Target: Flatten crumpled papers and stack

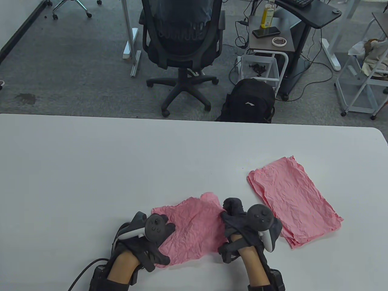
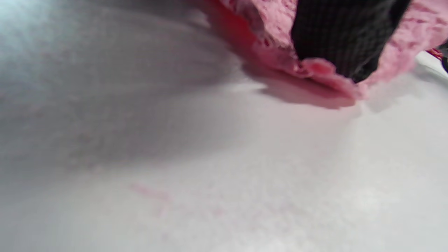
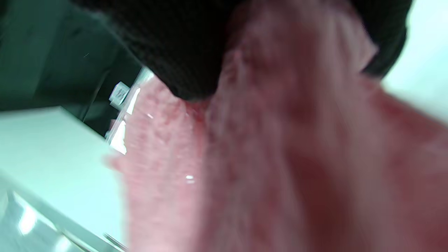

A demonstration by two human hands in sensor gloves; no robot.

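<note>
A wrinkled pink paper (image 1: 192,232) lies mostly spread out on the white table (image 1: 121,157) near the front edge, its far right corner still curled up. My left hand (image 1: 157,239) rests on the paper's left edge; in the left wrist view a gloved finger (image 2: 343,38) presses on the pink paper (image 2: 280,52). My right hand (image 1: 235,218) grips the paper's right edge, and the right wrist view is filled with blurred pink paper (image 3: 280,157). A stack of flattened pink papers (image 1: 292,200) lies to the right.
Beyond the table's far edge stand an office chair (image 1: 183,39), a black backpack (image 1: 250,101) and a small side table (image 1: 269,36) on the carpet. The table's left and far parts are bare white surface.
</note>
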